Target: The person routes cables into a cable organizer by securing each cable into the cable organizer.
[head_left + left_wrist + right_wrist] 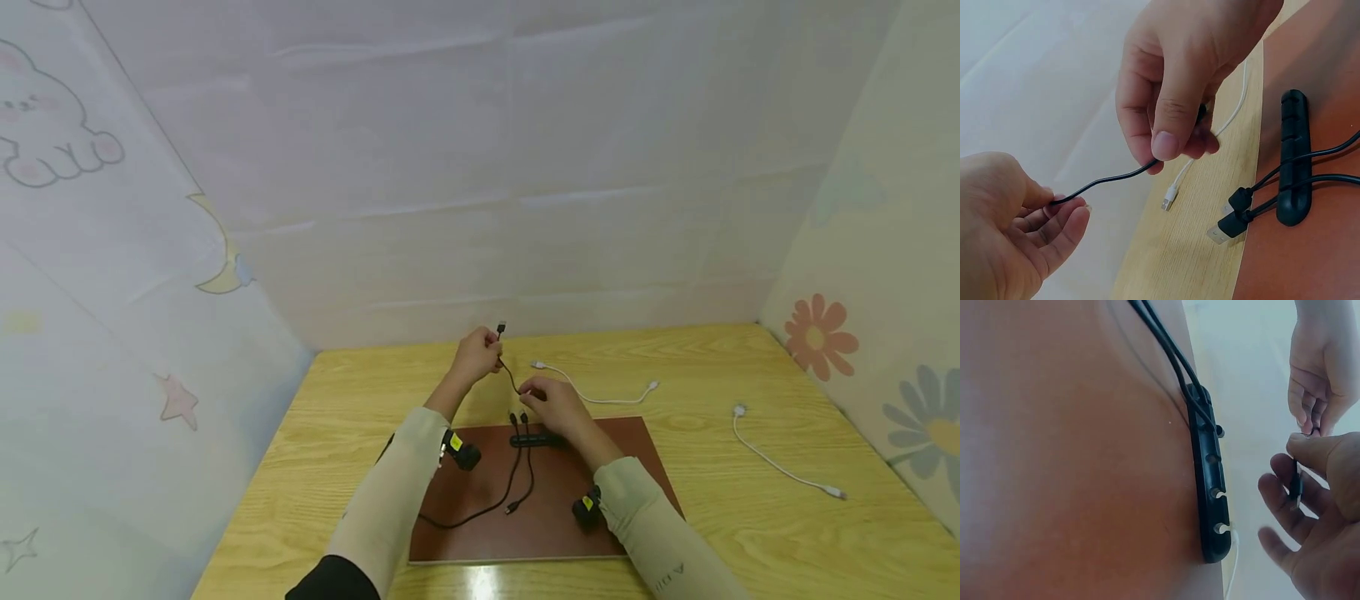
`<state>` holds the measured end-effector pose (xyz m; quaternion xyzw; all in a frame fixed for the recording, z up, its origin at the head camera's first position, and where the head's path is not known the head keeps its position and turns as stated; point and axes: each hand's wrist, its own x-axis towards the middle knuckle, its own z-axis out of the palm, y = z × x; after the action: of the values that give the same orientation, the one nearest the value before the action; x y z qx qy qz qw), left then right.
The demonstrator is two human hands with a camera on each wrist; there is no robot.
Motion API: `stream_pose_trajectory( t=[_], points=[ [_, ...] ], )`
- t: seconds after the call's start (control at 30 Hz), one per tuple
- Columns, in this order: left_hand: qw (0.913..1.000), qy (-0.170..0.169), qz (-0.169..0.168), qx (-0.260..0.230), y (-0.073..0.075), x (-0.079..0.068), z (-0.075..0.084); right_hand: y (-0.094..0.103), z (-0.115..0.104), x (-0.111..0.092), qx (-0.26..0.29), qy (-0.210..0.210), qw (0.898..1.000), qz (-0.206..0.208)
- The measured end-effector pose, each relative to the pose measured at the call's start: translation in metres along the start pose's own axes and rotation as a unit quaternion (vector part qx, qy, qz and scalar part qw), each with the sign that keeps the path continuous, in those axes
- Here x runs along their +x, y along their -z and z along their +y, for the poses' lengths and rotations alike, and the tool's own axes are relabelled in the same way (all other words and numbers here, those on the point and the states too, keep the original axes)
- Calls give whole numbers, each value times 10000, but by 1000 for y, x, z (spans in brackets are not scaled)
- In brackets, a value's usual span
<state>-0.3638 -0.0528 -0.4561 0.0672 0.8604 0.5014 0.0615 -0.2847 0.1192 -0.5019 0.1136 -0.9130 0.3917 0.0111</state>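
Observation:
A short black USB cable point(509, 372) stretches between the two raised hands. My left hand point(477, 354) pinches it near its upper plug point(502, 327), which points upward. My right hand point(557, 402) pinches the cable's other end between thumb and fingers; a small black connector point(1296, 487) shows beneath the thumb in the right wrist view. Below the right hand lies a black cable organizer point(1295, 156) with slots, at the far edge of a brown board point(480, 546). Two black cables point(513, 479) run through slots at its left end, their plugs point(1233, 225) jutting past the board's edge.
A white cable point(607, 402) lies on the wooden table point(360, 392) behind the board. Another white cable point(780, 468) lies to the right. Patterned cloth walls point(420, 167) rise at the back and both sides.

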Motion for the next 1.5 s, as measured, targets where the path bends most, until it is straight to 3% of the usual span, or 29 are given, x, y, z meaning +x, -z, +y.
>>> stream_pose_trajectory(
  t=[0.3, 0.47, 0.67, 0.9, 1.3, 1.5],
  points=[
    [9970, 70, -57, -765, -2, -1, -1, 0, -5, -12, -379, 607, 9973, 154],
    [9912, 48, -179, -1312, -2, -2, 3, 2, -4, -18, -644, 969, 9928, 290],
    [9824, 112, -419, -1818, -2, -3, 7, 10, -6, -28, -775, 991, 9918, 218],
    [9798, 95, -632, -1893, -5, -4, 11, 21, 0, -42, -1248, 987, 9872, 126],
    [9819, 59, -1009, -1599, -23, -14, 3, 24, 11, -67, -1583, 1712, 9723, -176],
    [9789, 58, -1035, -1761, -31, -19, -3, 25, 12, -80, -1636, 1874, 9683, -203]
  ],
)
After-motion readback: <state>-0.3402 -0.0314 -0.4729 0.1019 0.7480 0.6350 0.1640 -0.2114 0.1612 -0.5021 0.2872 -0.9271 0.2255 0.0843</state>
